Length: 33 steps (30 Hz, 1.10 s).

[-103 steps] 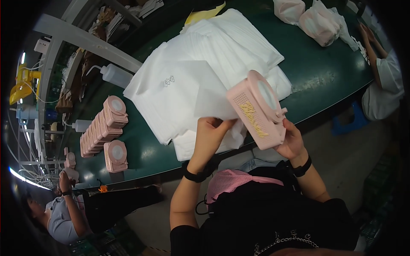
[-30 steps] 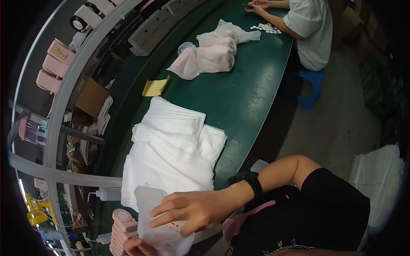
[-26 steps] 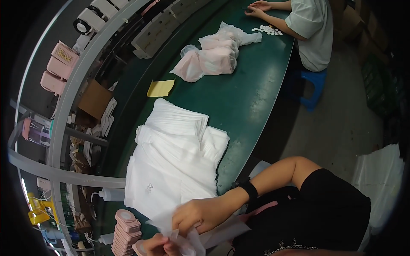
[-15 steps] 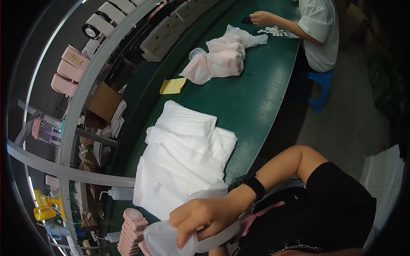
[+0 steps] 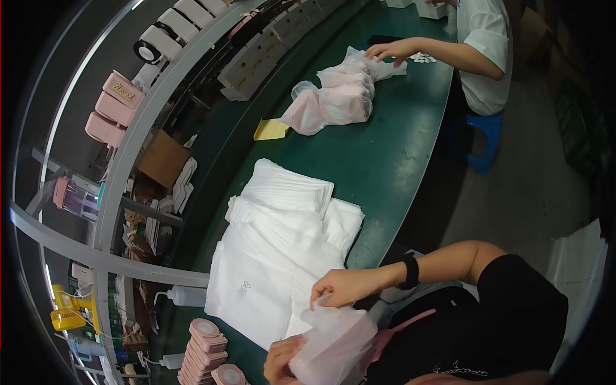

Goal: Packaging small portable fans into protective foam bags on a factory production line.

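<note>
A white translucent bag (image 5: 337,340) with something pinkish inside is between my hands at the lower edge. My right hand (image 5: 350,287), with a black band on its wrist, pinches the upper end of the bag. My left hand (image 5: 282,359) grips the bag's lower left side, its fingers curled against it. Just beyond my hands lies a large pile of flat white bags (image 5: 276,224), the top one bearing a small grey print. Stacked pink box-shaped items (image 5: 204,350), with round pale discs on top, stand left of my left hand.
Filled bags with pinkish contents (image 5: 327,102) and a yellow paper (image 5: 271,129) lie farther up the green table (image 5: 391,147). A co-worker's hand (image 5: 394,50) reaches over those bags. Left are a grey rack frame (image 5: 147,266) and white squeeze bottles (image 5: 186,296). A blue stool (image 5: 484,141) stands right.
My right hand has moved up from the bag's opening and now pinches its end. My left hand has come into view on the bag. The co-worker's hand has moved over the filled bags.
</note>
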Available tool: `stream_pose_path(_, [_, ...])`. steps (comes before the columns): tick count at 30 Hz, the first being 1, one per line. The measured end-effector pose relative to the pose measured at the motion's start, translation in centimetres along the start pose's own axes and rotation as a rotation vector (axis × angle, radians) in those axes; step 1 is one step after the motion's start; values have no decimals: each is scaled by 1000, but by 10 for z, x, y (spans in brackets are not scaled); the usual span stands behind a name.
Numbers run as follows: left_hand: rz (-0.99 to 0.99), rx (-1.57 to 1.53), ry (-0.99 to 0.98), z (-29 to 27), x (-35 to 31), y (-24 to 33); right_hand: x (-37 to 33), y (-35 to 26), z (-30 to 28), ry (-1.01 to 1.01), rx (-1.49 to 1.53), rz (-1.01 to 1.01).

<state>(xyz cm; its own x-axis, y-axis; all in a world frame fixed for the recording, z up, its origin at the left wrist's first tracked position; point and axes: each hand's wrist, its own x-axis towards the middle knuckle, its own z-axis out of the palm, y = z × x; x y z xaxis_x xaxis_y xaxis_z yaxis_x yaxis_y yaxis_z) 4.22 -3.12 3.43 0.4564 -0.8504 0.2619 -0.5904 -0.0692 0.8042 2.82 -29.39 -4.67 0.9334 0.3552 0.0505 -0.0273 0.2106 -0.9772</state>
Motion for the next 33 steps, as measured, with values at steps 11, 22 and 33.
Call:
stream_pose_path(11, [-280,-290,385,38,86,-63,-29,-23,-27,-90,-33,123])
stream_pose_path(22, [-547,717,775,-101,-103,-109,37,-80,-197,746,-1392,43])
stream_pose_path(33, [-643,1241,822,-152,-189,-161,-25,-53,-532,943,-1837,245])
